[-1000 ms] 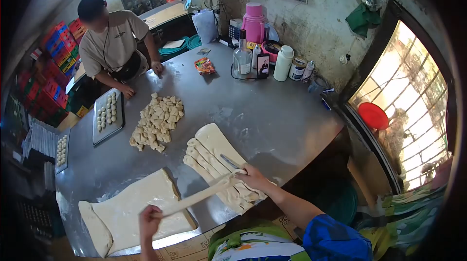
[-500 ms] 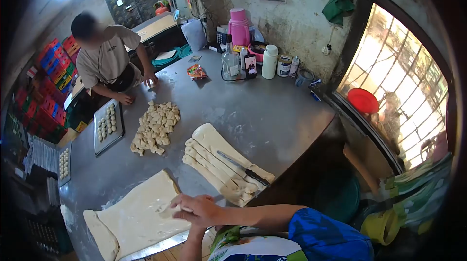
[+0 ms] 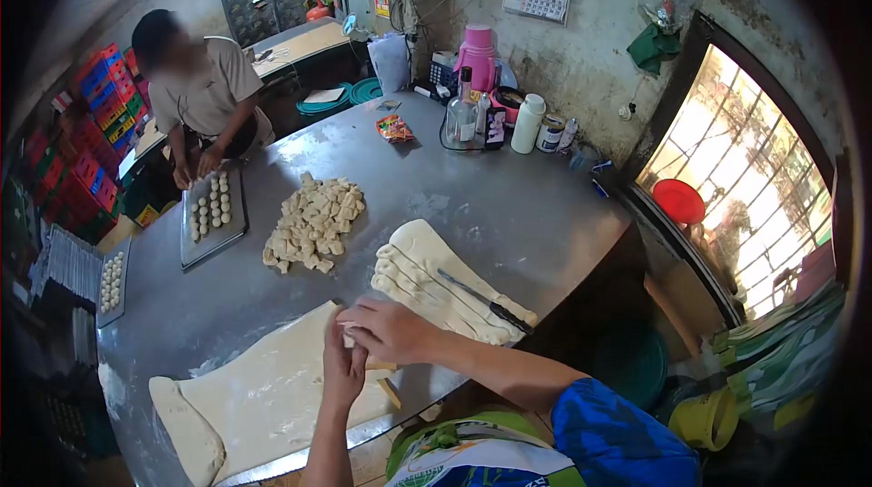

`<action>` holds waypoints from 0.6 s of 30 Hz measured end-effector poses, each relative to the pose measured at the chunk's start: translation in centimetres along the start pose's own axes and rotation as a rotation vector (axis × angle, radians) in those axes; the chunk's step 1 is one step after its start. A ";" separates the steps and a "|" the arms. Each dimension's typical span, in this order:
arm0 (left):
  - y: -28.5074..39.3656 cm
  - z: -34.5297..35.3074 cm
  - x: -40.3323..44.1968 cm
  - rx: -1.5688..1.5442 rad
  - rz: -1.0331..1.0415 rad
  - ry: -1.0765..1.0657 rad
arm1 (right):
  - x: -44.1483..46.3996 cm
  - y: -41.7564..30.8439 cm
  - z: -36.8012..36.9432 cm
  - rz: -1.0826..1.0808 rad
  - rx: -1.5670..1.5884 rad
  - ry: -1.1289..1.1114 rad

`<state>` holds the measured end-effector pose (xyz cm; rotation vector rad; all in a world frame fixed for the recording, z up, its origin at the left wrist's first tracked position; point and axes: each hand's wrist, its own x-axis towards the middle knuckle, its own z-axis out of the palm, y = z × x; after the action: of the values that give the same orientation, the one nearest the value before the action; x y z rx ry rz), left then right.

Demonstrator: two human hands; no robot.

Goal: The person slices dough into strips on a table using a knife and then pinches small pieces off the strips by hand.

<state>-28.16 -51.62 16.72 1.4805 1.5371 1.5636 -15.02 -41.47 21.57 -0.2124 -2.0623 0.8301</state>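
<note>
My left hand (image 3: 343, 371) is raised at the right end of a flat dough sheet (image 3: 263, 387), fingers pointing up. Over its fingertips bends my right hand (image 3: 392, 328), its fingers curled inward. The two hands meet, and a small pale bit shows between them that I cannot make out. Just beyond my right hand lies a second piece of dough (image 3: 413, 246), cut into long strips. A knife (image 3: 480, 294) with a black handle rests across these strips. Farther off is a heap of cut dough pieces (image 3: 313, 223).
Across the metal table (image 3: 418, 187), a person (image 3: 204, 87) has both hands at a tray (image 3: 238, 234) of dough balls. A smaller tray (image 3: 113, 310) stands at the left edge. Along the wall are a glass bottle (image 3: 461, 119), a pink jug (image 3: 476, 60) and a white bottle (image 3: 527, 128).
My hands have risen slightly and come together, and the left hand shows more. The other person's hands have shifted from the tabletop to the tray. The camera view has shifted a little.
</note>
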 end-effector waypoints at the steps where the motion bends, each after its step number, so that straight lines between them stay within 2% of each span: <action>1: 0.0 -0.3 0.0 0.046 -0.003 -0.087 | -1.0 0.0 -0.5 0.086 0.023 -0.043; 2: 0.2 -0.4 -0.1 0.094 -0.003 -0.175 | -1.7 0.1 -0.8 0.169 0.046 -0.082; 3: 0.6 -0.2 -0.1 0.099 0.002 -0.173 | -2.2 0.4 -1.1 0.162 0.047 -0.080; 8: 3.7 2.6 -0.6 0.330 -0.117 -0.200 | -4.9 1.4 -2.4 -0.031 -0.171 -0.097; 12: 1.5 6.1 -2.0 0.054 -0.055 0.018 | -6.6 1.0 -2.4 0.274 0.056 -0.034; 13: -0.4 6.7 -3.2 0.141 -0.098 0.010 | -7.5 1.3 -2.6 0.276 0.060 -0.033; 15: -1.8 7.0 -5.1 0.237 -0.138 0.008 | -9.2 3.7 -2.5 0.426 -0.137 -0.294; 17: -0.2 6.9 -5.9 0.567 -0.269 -0.417 | -10.9 6.7 -2.0 0.567 -0.340 -0.555; 18: 0.6 7.0 -5.9 0.572 -0.269 -0.420 | -12.3 8.3 -1.6 0.567 -0.336 -0.552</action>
<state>-19.91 -54.42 13.67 1.6616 1.9003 0.6251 -7.64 -39.76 8.70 -0.8657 -2.7144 0.9382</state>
